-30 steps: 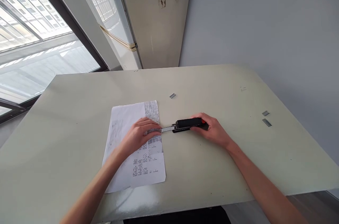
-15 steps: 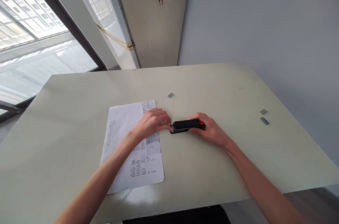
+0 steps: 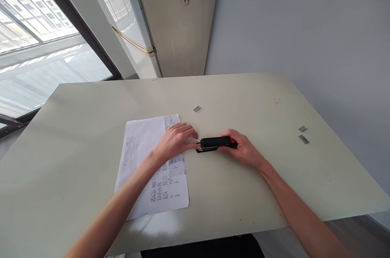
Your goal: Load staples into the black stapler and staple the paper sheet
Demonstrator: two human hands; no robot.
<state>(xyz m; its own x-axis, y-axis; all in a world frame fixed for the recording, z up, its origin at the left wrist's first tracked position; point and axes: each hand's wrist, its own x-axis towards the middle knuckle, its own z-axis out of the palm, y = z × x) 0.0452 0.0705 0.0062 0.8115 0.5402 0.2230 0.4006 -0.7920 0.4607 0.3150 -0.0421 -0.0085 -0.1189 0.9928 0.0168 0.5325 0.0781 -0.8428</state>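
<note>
A black stapler [image 3: 215, 142] with a red patch at its right end lies sideways, low over the table. Wrapped around that right end is my right hand [image 3: 240, 148], thumb on the near side and fingers on the far side. My left hand [image 3: 176, 139] reaches across the paper to the stapler's left end, its thumb on the exposed base tip and its curled fingers close behind. What lies under the left fingertips is hidden. A sheet of printed paper [image 3: 143, 140] rests flat beneath my left hand and forearm.
One small strip of staples [image 3: 197, 109] lies beyond the stapler. Two more staple strips [image 3: 304, 139] are at the right of the pale table [image 3: 91, 128]. Behind the table stand a fridge [image 3: 179, 26] and a wall [image 3: 289, 18], with a window [image 3: 36, 26] at left.
The view has shifted very slightly. Both hands keep their places on the stapler, and the left thumb remains at its front end.
</note>
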